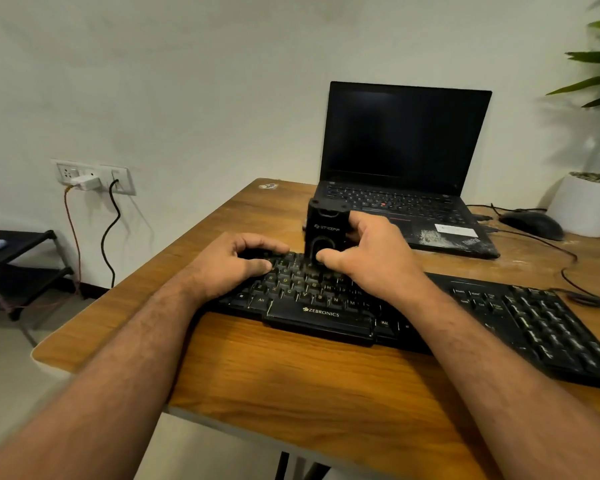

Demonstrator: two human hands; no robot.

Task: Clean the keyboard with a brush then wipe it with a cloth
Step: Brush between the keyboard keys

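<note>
Right hand (371,258) had thumb and fingers clamped around a black block-shaped brush tool (326,230), held upright with its lower end on the upper key rows of the keyboard (329,318). Bristles weren't visible, hidden by the hand and dark keys. Left hand (232,261) gripped the keyboard's left end, fingers curled over the far edge and thumb pressed on the keys. The black Zebronics keyboard lay diagonally on the wooden desk (274,375), near the front edge. Behind it sat an open ThinkPad laptop (406,140), screen dark. A black mouse (532,225) lay right of the laptop, beside a white plant pot (582,209). A wall socket panel (94,176) on the left had plugs inserted.
</note>
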